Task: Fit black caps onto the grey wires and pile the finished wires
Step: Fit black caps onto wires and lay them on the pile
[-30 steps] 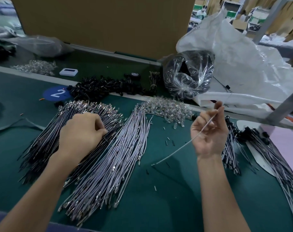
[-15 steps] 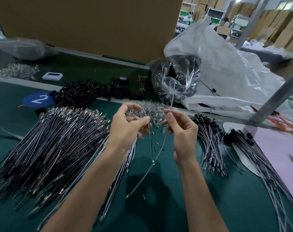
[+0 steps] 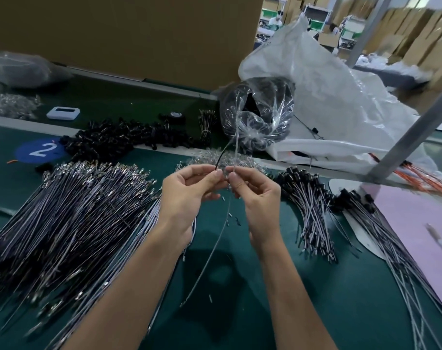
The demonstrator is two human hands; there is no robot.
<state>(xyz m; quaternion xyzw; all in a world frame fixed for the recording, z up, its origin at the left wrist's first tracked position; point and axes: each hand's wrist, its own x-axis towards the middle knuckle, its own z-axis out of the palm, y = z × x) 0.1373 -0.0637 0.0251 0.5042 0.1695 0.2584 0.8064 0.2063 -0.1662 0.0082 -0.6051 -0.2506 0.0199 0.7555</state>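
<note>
We held our 2 hands close together above the middle of the green surface (image 3: 316, 311), fingertips almost meeting. Our left hand (image 3: 189, 193) had its grip closed in a pinch, thumb against forefinger, on a thin dark strand (image 3: 221, 157) that curved up from the fingertips. Our right hand (image 3: 256, 198) had the same tight pinch on a grey wire (image 3: 215, 248). A short length of it stood up above the fingers, and the rest hung down between our wrists toward the near edge. We could not tell whether its lower tip touched the surface.

A broad pile of loose grey wires (image 3: 76, 223) covered the left side of the surface. The finished wires (image 3: 308, 198), each with a dark cap at its far end, lay fanned out just right of our right hand. The black caps (image 3: 108, 140) sat heaped along the far edge, left of centre, beside a blue round sticker (image 3: 39, 150) marked 2. A heap of small clear pieces (image 3: 250, 165) lay directly behind our fingers. At the far right, a clear bag (image 3: 258, 114) of dark parts rested against a large white sack (image 3: 341, 97).
</note>
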